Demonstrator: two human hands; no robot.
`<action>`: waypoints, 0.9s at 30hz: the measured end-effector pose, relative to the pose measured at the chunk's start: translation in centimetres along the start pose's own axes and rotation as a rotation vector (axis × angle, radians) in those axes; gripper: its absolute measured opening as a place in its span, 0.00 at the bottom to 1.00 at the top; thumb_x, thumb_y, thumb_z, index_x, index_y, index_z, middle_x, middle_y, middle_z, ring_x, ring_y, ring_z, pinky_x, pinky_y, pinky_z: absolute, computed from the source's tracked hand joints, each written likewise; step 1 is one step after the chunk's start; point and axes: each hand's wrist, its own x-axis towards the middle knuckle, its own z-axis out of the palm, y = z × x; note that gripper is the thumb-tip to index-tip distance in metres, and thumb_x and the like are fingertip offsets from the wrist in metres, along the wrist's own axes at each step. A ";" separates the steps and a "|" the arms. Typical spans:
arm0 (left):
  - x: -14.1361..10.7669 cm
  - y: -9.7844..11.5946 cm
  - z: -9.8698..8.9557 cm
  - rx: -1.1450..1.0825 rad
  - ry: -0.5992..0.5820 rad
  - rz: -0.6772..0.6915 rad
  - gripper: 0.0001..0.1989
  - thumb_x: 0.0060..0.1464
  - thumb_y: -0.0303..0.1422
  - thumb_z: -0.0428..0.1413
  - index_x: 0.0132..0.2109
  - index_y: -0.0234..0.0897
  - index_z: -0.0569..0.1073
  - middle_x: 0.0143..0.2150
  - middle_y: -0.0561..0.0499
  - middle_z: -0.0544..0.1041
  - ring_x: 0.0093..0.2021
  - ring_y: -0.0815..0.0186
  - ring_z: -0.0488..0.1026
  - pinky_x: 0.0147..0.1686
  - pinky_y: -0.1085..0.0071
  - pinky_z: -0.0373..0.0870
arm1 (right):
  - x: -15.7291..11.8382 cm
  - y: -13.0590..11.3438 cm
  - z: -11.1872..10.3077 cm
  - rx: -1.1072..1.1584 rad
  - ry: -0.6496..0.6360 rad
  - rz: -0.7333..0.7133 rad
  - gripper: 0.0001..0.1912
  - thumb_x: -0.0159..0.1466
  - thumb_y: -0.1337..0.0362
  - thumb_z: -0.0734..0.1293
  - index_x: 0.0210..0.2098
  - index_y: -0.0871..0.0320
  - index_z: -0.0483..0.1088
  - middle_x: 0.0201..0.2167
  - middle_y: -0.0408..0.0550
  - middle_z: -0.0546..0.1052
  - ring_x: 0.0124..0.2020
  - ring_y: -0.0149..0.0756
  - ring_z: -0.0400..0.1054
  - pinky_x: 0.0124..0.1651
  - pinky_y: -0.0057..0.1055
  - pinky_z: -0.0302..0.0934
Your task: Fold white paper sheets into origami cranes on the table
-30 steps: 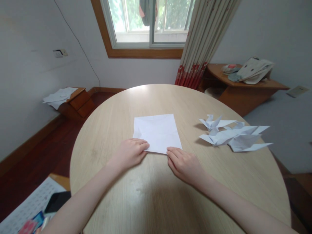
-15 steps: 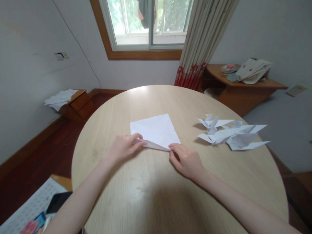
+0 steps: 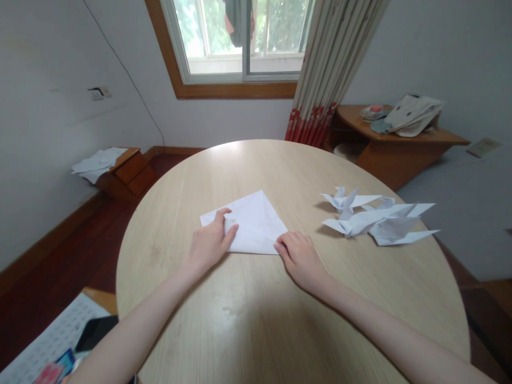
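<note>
A folded sheet of white paper [image 3: 252,224] lies on the round wooden table [image 3: 256,165], one corner pointing away from me. My left hand [image 3: 210,240] rests on its left part, thumb and index finger apart, the other fingers partly hidden. At the paper's right corner, my right hand [image 3: 300,258] has its fingers closed on the edge. Several folded white paper birds [image 3: 380,218] stand close together on the right of the table.
At the lower left are a printed sheet [image 3: 52,336] and a black phone [image 3: 96,333]. Papers lie on a low cabinet [image 3: 134,170] at the left. A corner shelf [image 3: 400,140] at the right holds a cloth bag [image 3: 416,113]. A curtain [image 3: 332,64] hangs beside the window.
My left hand has let go of the lifted near edge and opened on top of the paper. That edge now lies flat, and the paper has turned and shifted slightly left.
</note>
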 end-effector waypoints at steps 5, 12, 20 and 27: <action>-0.4 0.8 0.2 0.075 0.180 0.185 0.16 0.62 0.33 0.48 0.55 0.34 0.65 0.51 0.40 0.74 0.49 0.52 0.73 0.48 0.57 0.67 | 0.1 0.3 0.1 0.106 -0.002 -0.021 0.11 0.69 0.68 0.55 0.33 0.57 0.66 0.31 0.50 0.74 0.35 0.42 0.66 0.39 0.37 0.58; -1.7 3.0 0.6 0.198 0.239 0.554 0.12 0.64 0.26 0.45 0.50 0.34 0.69 0.47 0.45 0.77 0.50 0.58 0.71 0.63 0.52 0.49 | -0.1 -0.4 0.0 0.303 -0.019 -0.045 0.07 0.68 0.67 0.58 0.33 0.57 0.65 0.29 0.47 0.72 0.34 0.39 0.67 0.39 0.34 0.60; -2.1 3.7 1.9 0.225 0.094 0.568 0.08 0.63 0.31 0.48 0.37 0.35 0.70 0.36 0.48 0.74 0.39 0.60 0.71 0.48 0.60 0.65 | -0.4 -0.7 0.2 0.359 -0.019 -0.092 0.08 0.68 0.70 0.56 0.34 0.57 0.64 0.34 0.49 0.70 0.34 0.36 0.66 0.38 0.33 0.62; -2.0 3.0 2.0 0.145 0.023 0.536 0.08 0.63 0.31 0.47 0.40 0.34 0.69 0.39 0.46 0.73 0.41 0.58 0.69 0.43 0.61 0.65 | -0.5 -0.4 0.1 0.298 0.025 -0.215 0.11 0.66 0.76 0.55 0.42 0.60 0.66 0.38 0.53 0.70 0.40 0.38 0.67 0.43 0.36 0.65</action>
